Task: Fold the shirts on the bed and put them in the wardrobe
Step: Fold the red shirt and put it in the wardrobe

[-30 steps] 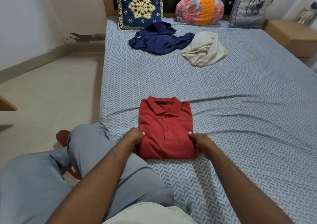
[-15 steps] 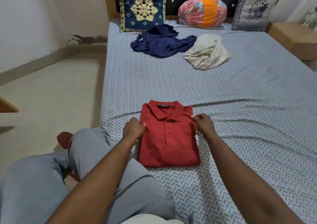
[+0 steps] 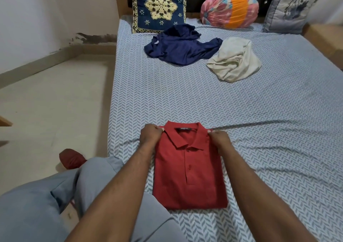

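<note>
Person's left hand [image 3: 149, 137] and right hand [image 3: 220, 138] curled, pinching shoulder corners of folded red polo shirt [image 3: 189, 169], flat on grey chevron-sheeted bed [image 3: 259, 111] between forearms. Risk imo: lift by corners alone, folds flop open. Beyond hands, crumpled navy shirt [image 3: 181, 47] not yet folded.

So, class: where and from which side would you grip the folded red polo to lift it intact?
Probably its two long side edges, reaching under from left and right: the red polo lies flat as a layered rectangle, so a collar-end grip could spill the folds.
</note>
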